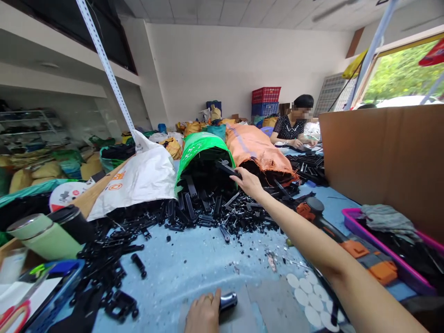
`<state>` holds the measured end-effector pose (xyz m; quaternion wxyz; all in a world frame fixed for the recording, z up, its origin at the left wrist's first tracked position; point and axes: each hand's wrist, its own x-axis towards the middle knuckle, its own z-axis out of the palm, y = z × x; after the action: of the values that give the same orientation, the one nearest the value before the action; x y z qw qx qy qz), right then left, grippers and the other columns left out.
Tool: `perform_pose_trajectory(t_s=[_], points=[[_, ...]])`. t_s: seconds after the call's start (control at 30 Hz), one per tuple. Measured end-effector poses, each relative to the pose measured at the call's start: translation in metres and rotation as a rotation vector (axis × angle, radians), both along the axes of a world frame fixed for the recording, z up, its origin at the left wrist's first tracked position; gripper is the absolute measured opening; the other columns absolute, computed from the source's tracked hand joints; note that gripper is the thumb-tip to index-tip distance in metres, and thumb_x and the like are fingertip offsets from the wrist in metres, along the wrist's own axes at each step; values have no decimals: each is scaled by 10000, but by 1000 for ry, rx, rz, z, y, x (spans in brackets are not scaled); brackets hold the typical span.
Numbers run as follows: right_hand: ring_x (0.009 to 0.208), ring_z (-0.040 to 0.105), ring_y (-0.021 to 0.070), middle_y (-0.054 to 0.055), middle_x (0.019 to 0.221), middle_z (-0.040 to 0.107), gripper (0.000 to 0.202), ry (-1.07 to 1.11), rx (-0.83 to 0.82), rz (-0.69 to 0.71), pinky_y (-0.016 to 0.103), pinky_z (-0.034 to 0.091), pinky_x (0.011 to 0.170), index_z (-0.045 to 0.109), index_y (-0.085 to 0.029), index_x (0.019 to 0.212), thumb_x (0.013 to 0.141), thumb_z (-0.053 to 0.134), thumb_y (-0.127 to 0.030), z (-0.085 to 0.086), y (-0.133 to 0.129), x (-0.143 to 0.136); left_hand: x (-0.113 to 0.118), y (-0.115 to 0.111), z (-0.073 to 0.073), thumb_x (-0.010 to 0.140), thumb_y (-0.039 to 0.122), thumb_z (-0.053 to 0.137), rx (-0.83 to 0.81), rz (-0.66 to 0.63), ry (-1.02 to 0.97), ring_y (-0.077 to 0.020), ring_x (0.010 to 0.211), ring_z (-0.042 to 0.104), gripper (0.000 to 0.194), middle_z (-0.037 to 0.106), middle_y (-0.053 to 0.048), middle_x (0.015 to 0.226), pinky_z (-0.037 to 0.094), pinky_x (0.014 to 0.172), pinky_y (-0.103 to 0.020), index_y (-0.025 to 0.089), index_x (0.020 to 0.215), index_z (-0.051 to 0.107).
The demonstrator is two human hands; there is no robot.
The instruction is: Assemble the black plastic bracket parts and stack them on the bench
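My right hand [250, 183] reaches far forward, its fingers closed on the near end of a long black plastic part [226, 168]. That part is held at the mouth of a green sack [204, 142], where more black parts lie inside. At the bottom edge my left hand [204, 314] is wrapped round a dark piece with a shiny metal end [228, 300], low over the blue table [166, 268]. Most of that piece is hidden by the fingers. Between the hands spreads a heap of loose black parts and small screws [236, 210].
An orange sack [256, 145] and a white sack [138, 171] flank the green one. A cordless power tool [347, 240] and a pink basket [350, 222] lie right. Left stand a green tumbler [43, 236] and a blue tray [65, 286]. A co-worker [294, 125] sits behind.
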<state>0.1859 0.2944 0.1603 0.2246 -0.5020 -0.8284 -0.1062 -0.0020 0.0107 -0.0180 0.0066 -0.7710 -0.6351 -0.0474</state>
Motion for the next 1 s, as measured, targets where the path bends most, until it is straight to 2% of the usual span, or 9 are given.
perform_pose_trajectory(t_s=[0.1,0.2,0.27,0.37,0.47,0.53,0.67,0.87,1.0], points=[[909,554,168,35,1043,591,362,119,-162,270,245,374,744,461,-231,1172,903,398,-464,-16,-71,13,4,-6,18,805,48,392,-109,17,-56,-232,897,565,452,628,-87,962,409,768,-342,191,1213,524],[821,571,155,8,924,624,299,-56,-434,560,229,359,682,555,-243,1041,859,483,-468,-56,-153,38,4,-7,28,849,215,450,-202,-93,-217,-243,1051,494,408,556,-112,1123,390,860,-348,184,1256,462],[748,574,155,14,840,631,305,-178,-570,631,233,341,630,582,-230,973,846,491,-492,-85,-198,52,3,-4,29,867,241,425,-247,-169,-299,-222,1059,480,383,536,-101,1134,381,881,-338,201,1247,456],[706,574,166,48,810,628,358,-265,-638,565,247,321,594,585,-194,930,859,449,-517,-125,-239,60,7,1,28,871,226,402,-289,-225,-334,-212,1049,477,365,538,-91,1109,365,901,-343,202,1231,457],[728,575,170,57,828,619,382,-275,-623,461,248,311,590,567,-185,947,873,415,-528,-149,-251,57,15,3,33,863,297,422,-297,-244,-334,-229,1062,466,374,534,-94,1103,356,904,-354,190,1220,449],[741,572,169,51,831,611,377,-269,-603,408,248,308,589,560,-193,957,877,407,-527,-153,-253,56,20,3,37,819,439,486,-285,-247,-332,-251,1034,475,428,537,-92,1073,371,866,-361,187,1164,470],[756,556,173,54,834,598,357,-274,-553,345,264,310,611,563,-192,932,881,408,-510,-142,-259,55,23,-2,37,649,597,624,-230,-268,-317,-273,935,514,623,555,-81,999,390,780,-357,184,1087,463],[781,532,188,73,858,586,265,-295,-475,331,292,314,661,556,-181,921,890,429,-411,-119,-264,46,18,-6,25,770,496,544,-158,-278,-390,-230,884,551,406,572,-63,938,404,731,-313,202,1038,462],[779,529,183,67,854,586,301,-275,-473,396,289,318,669,568,-186,919,886,426,-450,-120,-251,52,19,-6,24,758,530,549,-166,-254,-387,-223,840,560,417,583,-53,887,411,718,-313,202,1008,484]])
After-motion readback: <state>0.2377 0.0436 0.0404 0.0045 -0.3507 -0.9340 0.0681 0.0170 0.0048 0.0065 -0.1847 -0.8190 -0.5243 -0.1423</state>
